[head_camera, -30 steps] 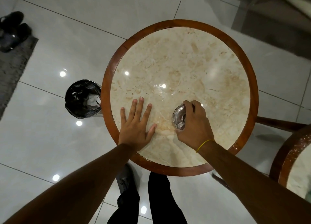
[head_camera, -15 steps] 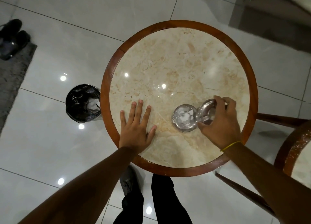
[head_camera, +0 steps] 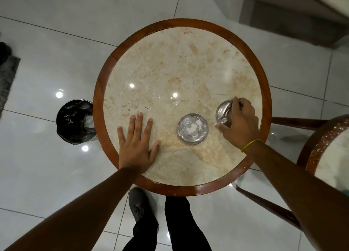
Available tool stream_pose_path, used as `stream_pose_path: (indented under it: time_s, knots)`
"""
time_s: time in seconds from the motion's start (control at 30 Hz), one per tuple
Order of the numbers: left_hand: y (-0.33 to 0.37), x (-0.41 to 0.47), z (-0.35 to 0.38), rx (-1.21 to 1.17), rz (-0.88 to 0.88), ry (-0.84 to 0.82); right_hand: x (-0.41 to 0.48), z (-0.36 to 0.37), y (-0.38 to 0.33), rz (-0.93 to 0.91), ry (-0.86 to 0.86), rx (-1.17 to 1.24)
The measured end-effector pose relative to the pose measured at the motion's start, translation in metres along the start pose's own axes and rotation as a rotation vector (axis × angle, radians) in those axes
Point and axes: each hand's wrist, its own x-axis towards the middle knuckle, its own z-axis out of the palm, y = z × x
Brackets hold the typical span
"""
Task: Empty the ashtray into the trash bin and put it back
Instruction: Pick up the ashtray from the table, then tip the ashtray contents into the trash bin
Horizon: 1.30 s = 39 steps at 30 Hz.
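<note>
A shiny metal ashtray bowl (head_camera: 192, 129) with pale ash in it sits uncovered on the round marble table (head_camera: 181, 65), near the front right. My right hand (head_camera: 239, 122) grips the ashtray's metal lid (head_camera: 223, 112), tilted, just right of the bowl near the table's right rim. My left hand (head_camera: 137, 143) lies flat on the marble, fingers spread, left of the bowl. The trash bin (head_camera: 75, 121), lined with a black bag, stands on the floor by the table's left edge.
A second round table (head_camera: 328, 148) is at the right edge, with wooden chair rails (head_camera: 268, 206) between the two tables. My legs and a shoe (head_camera: 140, 209) are below the table's near rim. A grey mat (head_camera: 7, 75) lies at far left on the glossy white tiles.
My right hand has lifted the lid off the ashtray and carried it to the right, which uncovers the bowl. My left hand has stayed flat on the table.
</note>
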Motion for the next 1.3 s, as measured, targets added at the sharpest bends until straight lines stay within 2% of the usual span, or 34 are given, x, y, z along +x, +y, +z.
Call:
stream_pose_path:
  time_s: [0.13,0.27,0.33,0.43,0.6,0.8,0.93,1.1,1.3]
  knots:
    - [0.0,0.0,0.0,0.006,-0.007,-0.004,-0.01,0.003,-0.001,-0.013,0.024,0.035]
    - [-0.001,0.001,0.001,0.004,-0.006,-0.005,-0.035,0.004,-0.016,-0.004,0.192,0.003]
    - [-0.001,0.001,0.002,-0.003,-0.004,0.004,-0.049,0.012,-0.027,-0.005,0.235,0.153]
    - [-0.002,0.001,0.003,0.005,-0.001,0.009,-0.062,0.026,-0.046,0.047,0.178,0.5]
    - [-0.003,0.0,0.004,-0.014,0.001,0.008,-0.049,0.04,-0.065,0.241,0.12,0.59]
    - [-0.002,0.001,0.002,-0.028,-0.01,-0.001,-0.019,0.025,-0.083,0.286,-0.071,0.776]
    - [-0.003,0.0,0.0,-0.032,-0.024,0.007,0.009,0.004,-0.117,0.187,-0.129,0.789]
    - [-0.003,0.0,-0.002,-0.036,-0.02,0.019,0.036,-0.013,-0.193,-0.036,-0.172,0.751]
    - [-0.005,-0.001,-0.005,-0.076,0.001,-0.002,0.054,0.014,-0.309,-0.333,-0.102,0.638]
